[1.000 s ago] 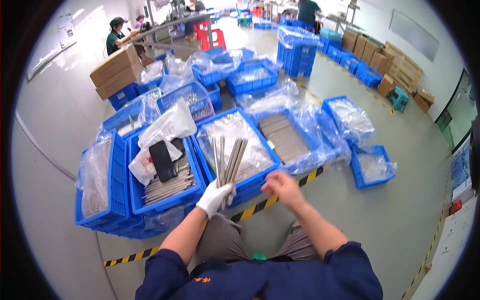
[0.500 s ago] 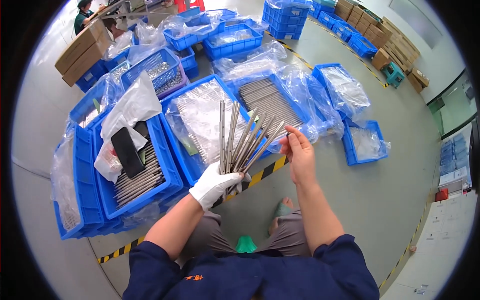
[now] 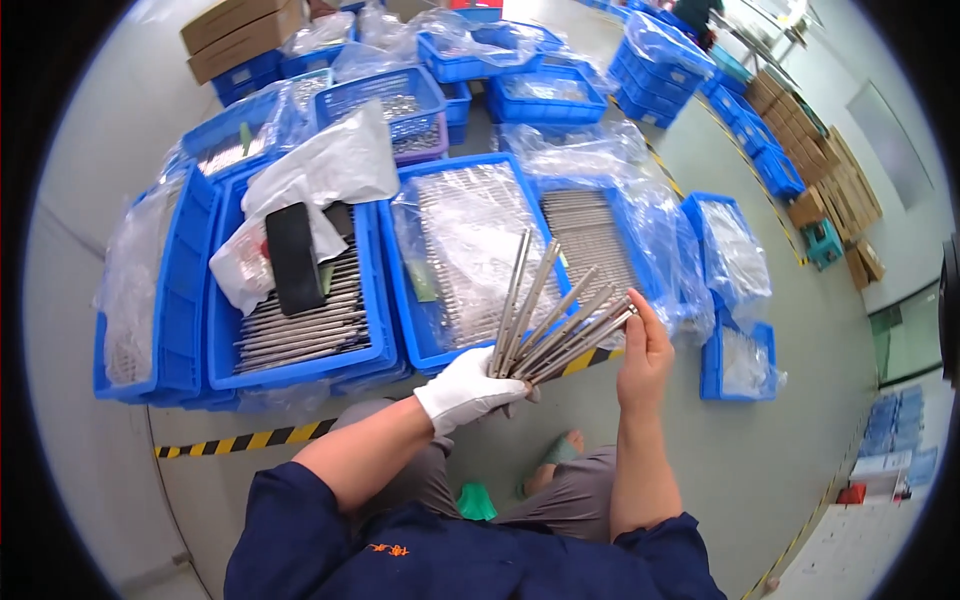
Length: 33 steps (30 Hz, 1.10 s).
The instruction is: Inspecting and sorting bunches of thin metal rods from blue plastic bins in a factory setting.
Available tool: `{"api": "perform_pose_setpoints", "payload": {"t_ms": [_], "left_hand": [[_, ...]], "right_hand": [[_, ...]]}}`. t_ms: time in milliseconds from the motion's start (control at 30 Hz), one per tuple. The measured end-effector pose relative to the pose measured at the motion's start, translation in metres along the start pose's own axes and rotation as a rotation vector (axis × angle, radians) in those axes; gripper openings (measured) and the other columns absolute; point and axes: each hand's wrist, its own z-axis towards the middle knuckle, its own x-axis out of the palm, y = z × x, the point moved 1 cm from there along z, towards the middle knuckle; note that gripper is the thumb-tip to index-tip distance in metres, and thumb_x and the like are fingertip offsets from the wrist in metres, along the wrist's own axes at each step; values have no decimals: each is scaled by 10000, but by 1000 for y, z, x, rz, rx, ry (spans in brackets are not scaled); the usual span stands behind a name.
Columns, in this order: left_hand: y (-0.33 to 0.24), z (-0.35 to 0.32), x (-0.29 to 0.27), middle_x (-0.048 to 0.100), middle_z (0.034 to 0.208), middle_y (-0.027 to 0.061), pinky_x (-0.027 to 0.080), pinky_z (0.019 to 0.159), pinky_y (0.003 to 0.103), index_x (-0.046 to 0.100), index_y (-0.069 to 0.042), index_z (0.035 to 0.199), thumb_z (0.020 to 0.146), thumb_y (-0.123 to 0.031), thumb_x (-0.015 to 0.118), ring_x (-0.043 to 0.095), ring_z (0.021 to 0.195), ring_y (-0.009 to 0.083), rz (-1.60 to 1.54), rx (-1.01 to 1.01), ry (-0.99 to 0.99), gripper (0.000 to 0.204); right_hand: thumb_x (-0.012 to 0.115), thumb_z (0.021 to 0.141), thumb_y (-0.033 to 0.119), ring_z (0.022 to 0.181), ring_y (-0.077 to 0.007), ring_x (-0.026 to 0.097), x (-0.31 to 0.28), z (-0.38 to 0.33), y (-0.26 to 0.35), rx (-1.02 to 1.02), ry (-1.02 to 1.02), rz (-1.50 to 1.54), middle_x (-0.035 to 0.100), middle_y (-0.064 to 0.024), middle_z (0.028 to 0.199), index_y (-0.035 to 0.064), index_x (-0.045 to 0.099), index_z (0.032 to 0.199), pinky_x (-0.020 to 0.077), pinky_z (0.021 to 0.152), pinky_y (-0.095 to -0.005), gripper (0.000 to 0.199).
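Observation:
My left hand [image 3: 466,394], in a white glove, is closed round the lower ends of several slim metal rods [image 3: 546,308] with small holes along them. They fan out upward and to the right. My bare right hand [image 3: 645,368] pinches the upper end of the rightmost rods; whether a small part sits between its fingertips is too fine to tell. Behind the fan stands a blue crate [image 3: 403,300] with plastic-wrapped rods. To its left, another blue crate [image 3: 378,300] holds bare metal rods [image 3: 300,335], a black phone [image 3: 293,258] and white plastic wrapping [image 3: 340,160].
A crate of grey rods [image 3: 590,235] lies under clear film on the right, with smaller blue crates [image 3: 740,395] beyond. Stacked blue crates [image 3: 650,85] and cardboard boxes [image 3: 240,40] stand at the back. Yellow-black tape [image 3: 250,441] marks the floor.
My view has turned, so the crates sit differently in it. My right hand has come from just beside the rods to their upper tips. The left hand keeps its hold.

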Motion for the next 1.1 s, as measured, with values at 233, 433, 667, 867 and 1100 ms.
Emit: {"api": "perform_pose_setpoints", "payload": {"t_ms": [233,433,667,867,1100], "left_hand": [[5,-5,-6,583,746,23,406,531,209,554,-36,892,722,-154,569,498,581,75,-18,69,-77,207],[0,-14,-4,547,634,9,361,460,193,572,-45,847,731,-164,592,476,523,60,-6,5,-100,168],[4,-10,-14,581,711,28,385,475,196,564,-52,892,724,-159,594,500,558,69,22,-41,45,201],[10,0,-11,590,794,44,412,526,212,551,-45,936,721,-148,604,521,626,87,4,-42,67,244],[14,8,-13,586,832,50,435,621,234,550,-33,988,728,-141,620,540,705,108,-178,48,-35,290]], "right_hand": [[426,851,106,749,-118,545,26,-5,7,-132,-103,-210,602,-70,873,-3,530,1058,416,670,-228,256],[448,842,83,745,-87,540,27,-5,1,-114,-63,-128,592,-55,861,-9,530,1040,419,674,-209,233],[499,775,-17,826,-172,565,-23,14,-11,371,545,781,580,-117,908,2,511,966,457,758,-291,193],[570,706,-53,782,-147,563,-4,-1,-36,463,719,669,593,-86,874,9,539,872,453,714,-258,180],[587,740,17,725,-99,535,38,-32,-31,594,588,602,571,-26,799,9,545,932,438,671,-222,197]]}}
